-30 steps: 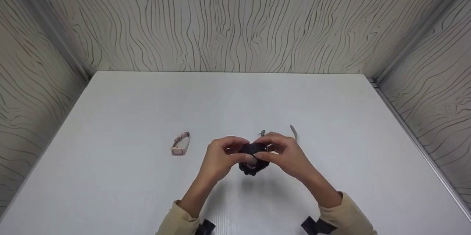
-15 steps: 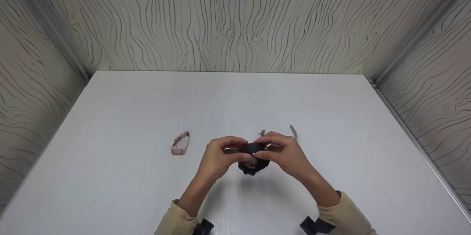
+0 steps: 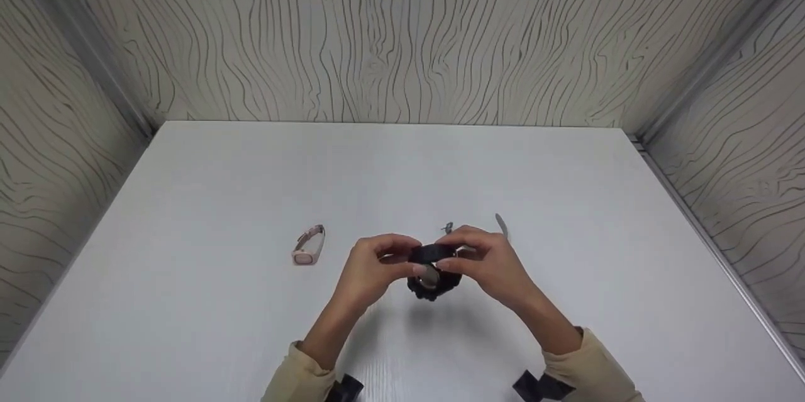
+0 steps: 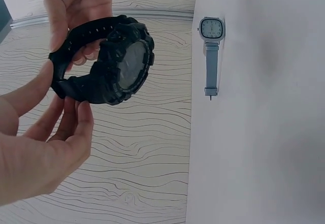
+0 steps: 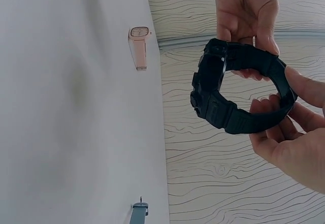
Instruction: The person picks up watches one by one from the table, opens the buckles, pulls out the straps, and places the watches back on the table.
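Both hands hold a black sports watch (image 3: pixel 434 254) above the table, its strap forming a loop. My left hand (image 3: pixel 371 267) pinches the strap from the left, thumb in front and fingers behind. From the other side my right hand (image 3: pixel 487 263) grips the strap near its middle. A round face on a chunky case (image 4: pixel 119 64) shows in the left wrist view. In the right wrist view, the whole loop of the black watch (image 5: pixel 210 82) is seen from the side. Whether the buckle is fastened cannot be told.
A pink watch (image 3: pixel 304 258) lies on the white table (image 3: pixel 207 201), left of the hands. Behind the right hand is a blue-grey watch (image 4: pixel 212 64), partly hidden in the head view. Wood-patterned walls (image 3: pixel 390 37) stand at the back and sides.
My left hand has shifted slightly to the left, its thumb sliding along the watch, so more of the round metal-looking back shows. The right hand is nearly still.
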The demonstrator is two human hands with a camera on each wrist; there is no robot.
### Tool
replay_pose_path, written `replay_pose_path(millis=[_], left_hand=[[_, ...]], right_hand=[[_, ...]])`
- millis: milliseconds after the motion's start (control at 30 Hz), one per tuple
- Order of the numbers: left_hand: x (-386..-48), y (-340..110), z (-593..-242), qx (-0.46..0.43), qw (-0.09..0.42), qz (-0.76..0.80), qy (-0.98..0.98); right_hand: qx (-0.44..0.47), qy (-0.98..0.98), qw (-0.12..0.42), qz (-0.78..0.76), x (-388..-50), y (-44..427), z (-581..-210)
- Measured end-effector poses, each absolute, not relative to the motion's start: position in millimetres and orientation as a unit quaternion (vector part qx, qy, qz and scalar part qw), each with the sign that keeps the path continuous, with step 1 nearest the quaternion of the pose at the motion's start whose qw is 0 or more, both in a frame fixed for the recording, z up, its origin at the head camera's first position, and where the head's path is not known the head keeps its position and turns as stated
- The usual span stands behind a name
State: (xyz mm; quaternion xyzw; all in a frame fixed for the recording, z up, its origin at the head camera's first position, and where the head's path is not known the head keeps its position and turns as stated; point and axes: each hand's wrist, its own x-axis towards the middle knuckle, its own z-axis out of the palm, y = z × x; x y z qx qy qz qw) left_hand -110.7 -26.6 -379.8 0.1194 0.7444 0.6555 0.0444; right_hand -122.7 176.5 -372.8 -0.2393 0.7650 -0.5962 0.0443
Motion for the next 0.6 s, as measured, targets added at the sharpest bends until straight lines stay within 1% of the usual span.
replay_pose_path(millis=[300,433,600], left_hand=[[-112.0,-26.8,-381.2,0.134,0.07,0.638,0.755],[-112.1,-25.8,-381.5,0.147,0.068,0.639,0.752],[-111.7,-26.1,-382.1,0.135,0.064,0.639,0.755]], right_hand=[[-0.243,0.759,0.043,-0.603,-120.6,175.6,-375.4],[-0.241,0.756,0.044,-0.607,-120.3,175.7,-375.6],[-0.234,0.76,0.04,-0.605,-120.4,177.2,-374.1]])
